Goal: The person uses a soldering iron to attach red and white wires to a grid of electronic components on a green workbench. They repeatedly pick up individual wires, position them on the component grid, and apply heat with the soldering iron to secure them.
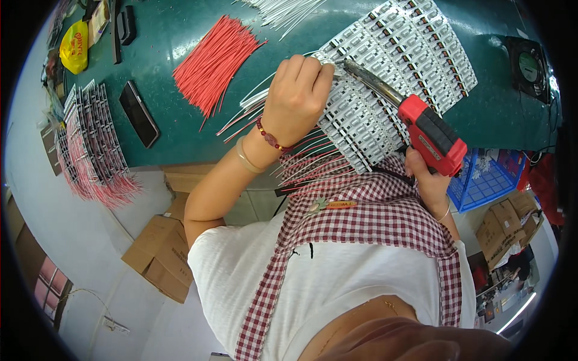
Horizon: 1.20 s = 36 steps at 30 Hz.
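1. Right now the left hand (298, 90) is closed in a loose fist, its fingertips pinching down on the near edge of a fanned row of white circuit strips (397, 66) that lies on the green counter (180, 36).
2. The right hand (428, 180) has its grip wrapped around the handle of a red soldering gun (430, 135); the gun's dark metal tip (361, 72) rests on the strips just beside the left fingertips.
3. Thin red and white wires (301, 159) stick out from the strips toward the person, under the left wrist.
4. A loose bundle of red wires (214, 60) lies on the counter to the left of the left hand, apart from it.
5. Farther left lie a black phone (139, 114) and a second stack of wired strips (90, 141) at the counter's edge.
6. A blue wire basket (484, 177) sits below the counter on the right.
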Tool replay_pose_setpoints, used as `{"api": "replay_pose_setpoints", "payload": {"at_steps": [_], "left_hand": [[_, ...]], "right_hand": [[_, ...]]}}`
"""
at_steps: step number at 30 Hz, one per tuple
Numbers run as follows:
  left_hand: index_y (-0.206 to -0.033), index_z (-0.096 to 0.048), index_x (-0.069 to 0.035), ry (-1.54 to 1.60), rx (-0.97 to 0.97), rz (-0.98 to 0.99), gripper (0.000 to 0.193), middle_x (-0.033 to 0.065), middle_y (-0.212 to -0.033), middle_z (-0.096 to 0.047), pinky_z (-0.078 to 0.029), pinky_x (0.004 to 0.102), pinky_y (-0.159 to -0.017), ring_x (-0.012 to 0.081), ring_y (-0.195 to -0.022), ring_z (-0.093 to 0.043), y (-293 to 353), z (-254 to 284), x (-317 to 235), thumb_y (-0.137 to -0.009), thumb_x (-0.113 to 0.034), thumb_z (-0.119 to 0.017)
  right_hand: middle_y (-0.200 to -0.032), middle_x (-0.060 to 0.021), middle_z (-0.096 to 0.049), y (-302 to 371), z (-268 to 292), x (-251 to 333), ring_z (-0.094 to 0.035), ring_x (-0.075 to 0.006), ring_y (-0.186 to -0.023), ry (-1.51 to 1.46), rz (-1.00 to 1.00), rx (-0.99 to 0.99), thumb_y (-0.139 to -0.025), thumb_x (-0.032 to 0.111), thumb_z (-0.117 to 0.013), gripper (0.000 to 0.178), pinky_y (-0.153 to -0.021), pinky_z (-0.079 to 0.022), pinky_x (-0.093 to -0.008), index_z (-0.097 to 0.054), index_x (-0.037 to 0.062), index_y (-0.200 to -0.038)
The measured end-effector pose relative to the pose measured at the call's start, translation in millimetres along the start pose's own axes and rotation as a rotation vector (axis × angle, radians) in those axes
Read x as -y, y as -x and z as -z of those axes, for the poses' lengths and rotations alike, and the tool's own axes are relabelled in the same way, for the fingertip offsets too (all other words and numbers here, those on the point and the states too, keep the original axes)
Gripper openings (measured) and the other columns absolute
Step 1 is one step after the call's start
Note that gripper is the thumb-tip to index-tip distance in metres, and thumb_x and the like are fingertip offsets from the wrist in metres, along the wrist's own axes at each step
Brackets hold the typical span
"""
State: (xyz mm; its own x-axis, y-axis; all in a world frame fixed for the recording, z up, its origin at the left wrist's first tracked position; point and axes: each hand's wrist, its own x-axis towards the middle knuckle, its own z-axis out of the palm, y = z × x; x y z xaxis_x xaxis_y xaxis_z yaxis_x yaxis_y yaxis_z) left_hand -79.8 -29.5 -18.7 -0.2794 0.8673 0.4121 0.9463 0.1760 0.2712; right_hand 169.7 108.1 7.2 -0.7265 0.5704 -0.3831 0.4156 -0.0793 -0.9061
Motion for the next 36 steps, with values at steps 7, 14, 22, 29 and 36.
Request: {"api": "replay_pose_setpoints", "payload": {"at_steps": [7, 14, 22, 29, 36], "left_hand": [[-0.095, -0.063, 0.002, -0.003, 0.04, -0.008, 0.025, 0.0083, -0.081, -0.05, -0.042, 0.0339, -0.065, 0.0238, -0.072, -0.049, -2, 1, 0, -0.07, -0.001, -0.059], [-0.094, -0.062, 0.002, -0.029, 0.068, -0.016, 0.025, 0.0085, -0.08, -0.051, -0.042, 0.0337, -0.065, 0.0239, -0.073, -0.05, -2, 2, 0, -0.07, -0.002, -0.059], [-0.095, -0.063, 0.002, -0.019, 0.026, -0.006, 0.026, 0.0092, -0.082, -0.052, -0.043, 0.0342, -0.067, 0.0243, -0.074, -0.051, -1, 3, 0, -0.069, -0.001, -0.059], [-0.092, -0.062, 0.002, -0.048, 0.021, -0.031, 0.025, 0.0093, -0.081, -0.051, -0.042, 0.0336, -0.065, 0.0242, -0.073, -0.049, 1, 2, 0, -0.068, -0.002, -0.058], [-0.094, -0.061, 0.002, -0.073, 0.062, -0.012, 0.026, 0.0087, -0.08, -0.05, -0.042, 0.0337, -0.065, 0.0241, -0.072, -0.048, 0, 3, -3, -0.068, -0.002, -0.057]], "right_hand": [[-0.091, -0.0039, -0.065, 2, 0, 1, -0.06, -0.0121, -0.079, 0.058, 0.039, 0.004, -0.08, 0.005, -0.071, 0.023, -0.07, -0.049, -0.0273, -0.065, 0.0009, -0.102], [-0.093, -0.0048, -0.065, 9, 6, -3, -0.06, -0.0128, -0.081, -0.049, -0.019, -0.022, -0.082, 0.004, -0.07, 0.023, -0.071, -0.05, -0.0275, -0.065, 0.0014, -0.104], [-0.069, -0.0047, -0.053, 1, 0, -3, -0.047, -0.0103, -0.054, 0.108, 0.155, 0.044, -0.091, 0.006, -0.058, 0.022, -0.05, -0.039, -0.0242, -0.053, -0.0049, -0.109], [-0.081, -0.0043, -0.064, -1, -5, -5, -0.059, -0.0129, -0.069, 0.153, 0.121, -0.026, -0.08, 0.01, -0.072, 0.021, -0.065, -0.048, -0.0281, -0.065, 0.0022, -0.098], [-0.066, -0.0026, -0.054, 0, -9, 5, -0.049, -0.0097, -0.055, 0.117, 0.204, -0.003, -0.089, 0.012, -0.063, 0.013, -0.05, -0.04, -0.0242, -0.059, -0.0004, -0.089]]}}
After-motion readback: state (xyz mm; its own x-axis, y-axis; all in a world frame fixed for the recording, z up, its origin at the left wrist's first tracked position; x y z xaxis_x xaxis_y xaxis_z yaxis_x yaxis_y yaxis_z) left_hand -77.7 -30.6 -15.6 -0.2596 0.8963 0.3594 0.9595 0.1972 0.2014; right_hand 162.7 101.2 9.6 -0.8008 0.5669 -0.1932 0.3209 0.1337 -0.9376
